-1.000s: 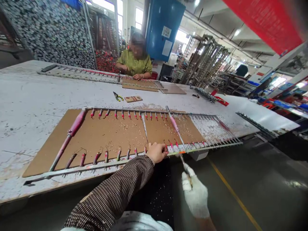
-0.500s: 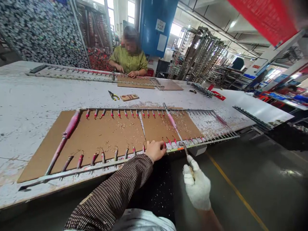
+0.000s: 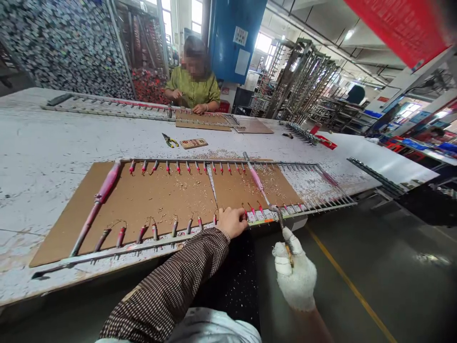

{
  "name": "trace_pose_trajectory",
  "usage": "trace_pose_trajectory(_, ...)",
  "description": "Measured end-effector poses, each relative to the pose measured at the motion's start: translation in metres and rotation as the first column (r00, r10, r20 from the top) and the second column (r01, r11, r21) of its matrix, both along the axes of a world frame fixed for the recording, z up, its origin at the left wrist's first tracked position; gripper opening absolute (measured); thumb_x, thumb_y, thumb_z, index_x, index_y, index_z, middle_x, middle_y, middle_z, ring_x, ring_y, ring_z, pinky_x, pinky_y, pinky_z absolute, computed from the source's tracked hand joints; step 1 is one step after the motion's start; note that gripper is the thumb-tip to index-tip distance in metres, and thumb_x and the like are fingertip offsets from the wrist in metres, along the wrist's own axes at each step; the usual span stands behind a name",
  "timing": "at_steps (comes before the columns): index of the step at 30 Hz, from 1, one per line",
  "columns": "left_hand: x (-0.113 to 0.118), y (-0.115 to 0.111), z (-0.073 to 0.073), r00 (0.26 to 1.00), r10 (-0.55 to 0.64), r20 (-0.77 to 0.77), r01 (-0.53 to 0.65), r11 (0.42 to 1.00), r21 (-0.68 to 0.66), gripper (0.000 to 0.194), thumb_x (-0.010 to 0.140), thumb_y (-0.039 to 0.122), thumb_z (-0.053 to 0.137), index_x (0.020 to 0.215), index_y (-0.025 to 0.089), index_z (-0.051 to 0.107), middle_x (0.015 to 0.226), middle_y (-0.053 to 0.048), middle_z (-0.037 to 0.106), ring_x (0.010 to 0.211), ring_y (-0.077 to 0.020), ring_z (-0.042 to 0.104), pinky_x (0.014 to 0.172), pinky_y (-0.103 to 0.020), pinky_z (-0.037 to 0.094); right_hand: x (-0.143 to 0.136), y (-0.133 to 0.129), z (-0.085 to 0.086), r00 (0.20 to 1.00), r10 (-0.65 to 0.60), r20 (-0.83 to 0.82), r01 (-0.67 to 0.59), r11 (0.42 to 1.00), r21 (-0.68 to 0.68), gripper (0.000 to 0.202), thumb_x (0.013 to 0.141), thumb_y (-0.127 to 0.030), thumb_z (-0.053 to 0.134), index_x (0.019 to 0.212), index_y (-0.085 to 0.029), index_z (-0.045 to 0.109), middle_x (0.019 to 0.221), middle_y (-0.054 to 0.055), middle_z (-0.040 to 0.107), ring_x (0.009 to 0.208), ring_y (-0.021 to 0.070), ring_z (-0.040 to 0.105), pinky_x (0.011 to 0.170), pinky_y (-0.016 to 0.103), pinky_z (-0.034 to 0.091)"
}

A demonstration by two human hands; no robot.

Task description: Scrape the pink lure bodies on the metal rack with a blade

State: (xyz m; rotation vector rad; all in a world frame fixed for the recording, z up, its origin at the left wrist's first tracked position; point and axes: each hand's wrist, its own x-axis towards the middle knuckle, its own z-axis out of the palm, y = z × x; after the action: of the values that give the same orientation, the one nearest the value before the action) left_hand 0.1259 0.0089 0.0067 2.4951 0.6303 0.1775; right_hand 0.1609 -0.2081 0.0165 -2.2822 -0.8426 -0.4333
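My left hand, bare below a checked sleeve, is closed at the near rail of a long metal rack. Its fingertips pinch around a peg that they mostly hide. Pink-coated pegs with thin wire hooks line both long rails, and thick pink crossbars join them. In my white-gloved right hand is a slim tool with a dark, bent metal head and a worn handle. The tool's head is just over the near rail, right of my left hand. Brown cardboard lies under the rack, strewn with small chips.
Yellow-handled pliers and a small printed board lie beyond the rack on the white table. Across it, a person in a green shirt works at another rack. Dark slatted metal lengths rest at the right.
My right hand has shifted slightly right, and the tool's head is a little higher. My left hand keeps its grip. The person opposite has raised one hand. The view has turned slightly.
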Motion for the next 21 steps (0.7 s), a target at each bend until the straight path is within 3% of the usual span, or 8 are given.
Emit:
trace_pose_trajectory(4, -0.002, 0.001, 0.001, 1.000, -0.031, -0.002, 0.030, 0.999, -0.019, 0.010, 0.083, 0.031, 0.055, 0.083, 0.025, 0.063, 0.088, -0.001, 0.071, 0.097, -0.0251, 0.058, 0.090, -0.041, 0.033, 0.003, 0.005, -0.009, 0.983, 0.035, -0.180, -0.080, 0.966, -0.244, 0.046, 0.096, -0.042, 0.041, 0.135, -0.029, 0.061, 0.092, 0.001, 0.078, 0.066, 0.0177, 0.071, 0.059, 0.026, 0.052)
trace_pose_trajectory(7, -0.003, 0.001, 0.002, 0.999, -0.040, -0.006, 0.039, 0.999, -0.034, 0.010, 0.084, 0.032, 0.055, 0.085, 0.025, 0.063, 0.090, 0.000, 0.071, 0.099, -0.0245, 0.057, 0.092, -0.041, 0.033, 0.003, 0.003, -0.001, 0.982, 0.003, -0.191, -0.031, 0.990, -0.140, 0.047, 0.096, -0.047, 0.041, 0.133, -0.027, 0.062, 0.098, 0.002, 0.077, 0.075, 0.0175, 0.072, 0.066, 0.025, 0.054)
trace_pose_trajectory(10, -0.004, 0.001, 0.003, 1.000, -0.027, 0.000, 0.027, 0.999, -0.032, 0.011, 0.085, 0.031, 0.053, 0.085, 0.025, 0.063, 0.090, 0.000, 0.071, 0.099, -0.0242, 0.057, 0.092, -0.041, 0.033, 0.000, 0.000, 0.008, 0.996, -0.016, -0.084, 0.016, 1.000, 0.000, 0.052, 0.096, -0.051, 0.044, 0.136, -0.022, 0.061, 0.103, 0.007, 0.076, 0.083, 0.0199, 0.072, 0.074, 0.027, 0.054)
trace_pose_trajectory(12, -0.004, 0.001, 0.003, 1.000, -0.027, 0.001, 0.027, 0.999, -0.037, 0.011, 0.084, 0.031, 0.054, 0.085, 0.025, 0.063, 0.091, 0.000, 0.071, 0.098, -0.0242, 0.057, 0.092, -0.041, 0.032, -0.001, 0.002, 0.005, 0.999, -0.014, -0.043, 0.012, 0.999, -0.045, 0.050, 0.096, -0.049, 0.045, 0.135, -0.022, 0.062, 0.099, 0.007, 0.077, 0.080, 0.0208, 0.072, 0.072, 0.028, 0.054)
trace_pose_trajectory(16, -0.004, 0.001, 0.001, 0.999, -0.036, 0.009, 0.036, 0.998, -0.045, 0.010, 0.083, 0.030, 0.055, 0.083, 0.025, 0.063, 0.088, 0.000, 0.070, 0.098, -0.0242, 0.057, 0.091, -0.040, 0.032, -0.002, 0.004, -0.008, 0.990, 0.051, -0.132, -0.087, 0.956, -0.279, 0.045, 0.097, -0.040, 0.041, 0.134, -0.029, 0.061, 0.084, 0.000, 0.077, 0.061, 0.0176, 0.069, 0.057, 0.025, 0.051)
trace_pose_trajectory(21, -0.005, 0.001, 0.001, 0.999, -0.031, 0.021, 0.031, 0.999, -0.029, 0.010, 0.083, 0.031, 0.055, 0.084, 0.025, 0.063, 0.089, 0.000, 0.071, 0.098, -0.0241, 0.056, 0.091, -0.039, 0.033, -0.001, -0.002, -0.001, 1.000, -0.027, -0.007, 0.027, 0.997, -0.077, 0.049, 0.099, -0.047, 0.041, 0.136, -0.022, 0.060, 0.099, 0.006, 0.077, 0.076, 0.0183, 0.071, 0.069, 0.026, 0.053)
